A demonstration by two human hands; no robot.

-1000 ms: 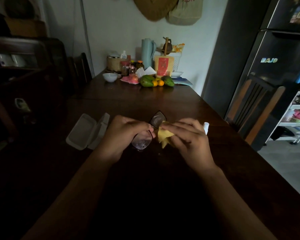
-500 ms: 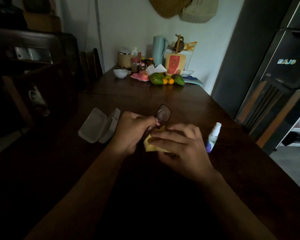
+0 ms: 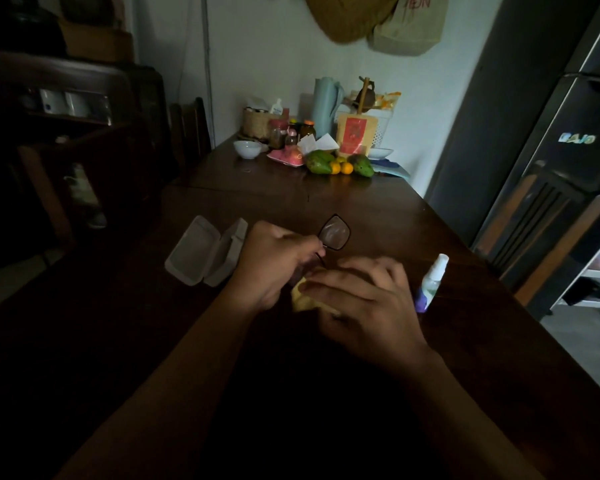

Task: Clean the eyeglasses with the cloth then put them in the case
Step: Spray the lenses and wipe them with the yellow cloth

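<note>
My left hand [image 3: 274, 263] grips the dark-framed eyeglasses [image 3: 334, 233] near the bridge, and one lens sticks up beyond my fingers. The other lens is hidden under my right hand [image 3: 364, 306], which presses the yellow cloth [image 3: 300, 299] around it. Only a folded corner of the cloth shows between my hands. The white glasses case [image 3: 205, 252] lies open on the dark wooden table [image 3: 378, 216], just left of my left hand.
A small spray bottle [image 3: 430, 284] with a white cap stands right of my right hand. Fruit [image 3: 340, 164], jars, a white bowl [image 3: 246, 148] and a jug crowd the table's far end. A wooden chair [image 3: 541, 230] and a dark fridge [image 3: 575, 133] stand at right.
My right hand with the cloth has moved from the far lens down over the near lens, which is now covered. The far lens is now bare. The view has shifted to the left.
</note>
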